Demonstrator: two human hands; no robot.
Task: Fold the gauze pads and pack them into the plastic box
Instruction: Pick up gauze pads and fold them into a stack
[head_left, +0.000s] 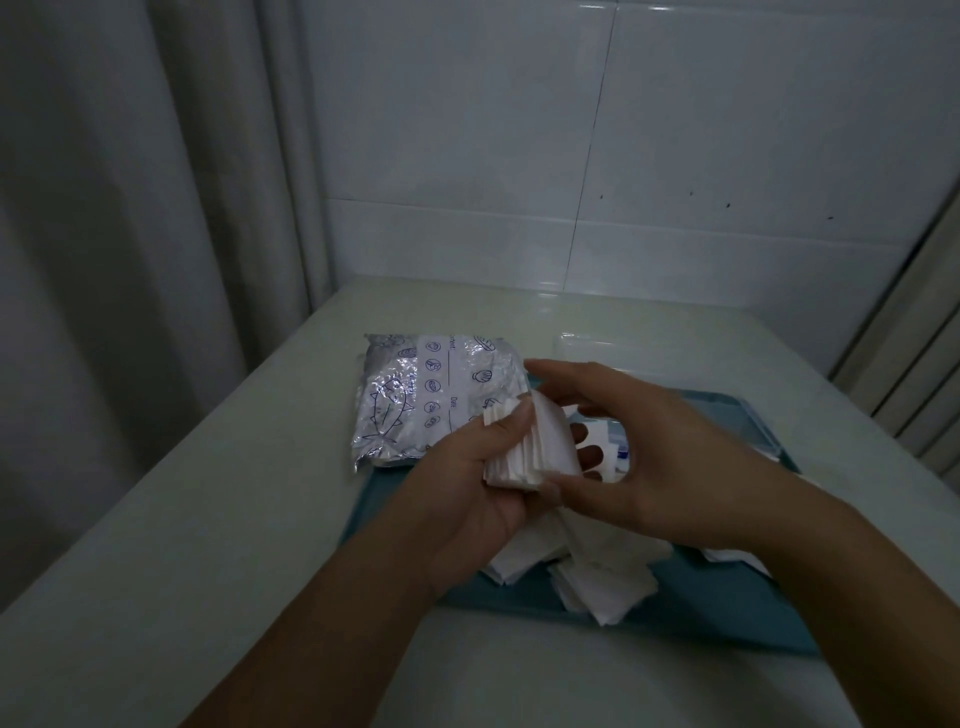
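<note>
- Head view, the task's thing: a thick stack of white square gauze pads (527, 447) is held up between both hands above the flat teal plastic tray (727, 618). By the look of it the stack is very light, soft and limp, with loose layers that would fan out or slide apart, so I judge it best taken across its full thickness near the edges, squeezed just enough to keep the layers together.
- Head view, more gauze: further loose white gauze squares (602, 582) lie heaped on the tray under the hands, some overhanging its near rim.
- Head view, left hand (475, 483): palm up, fingers curled round the lower left side of the stack, thumb pressed on its top edge; it holds the stack.
- Head view, right hand (639, 447): half open and cupped, thumb at the stack's lower right corner, fingertips showing behind the pads; it grips the same stack from the right.
- Head view, surroundings: a crinkled silver foil pouch with blue printed drawings (415, 400) lies on the pale worktop (208, 519), touching the tray's far left corner. A clear plastic box (597, 343) sits beyond the hands, faint and hard to make out.
</note>
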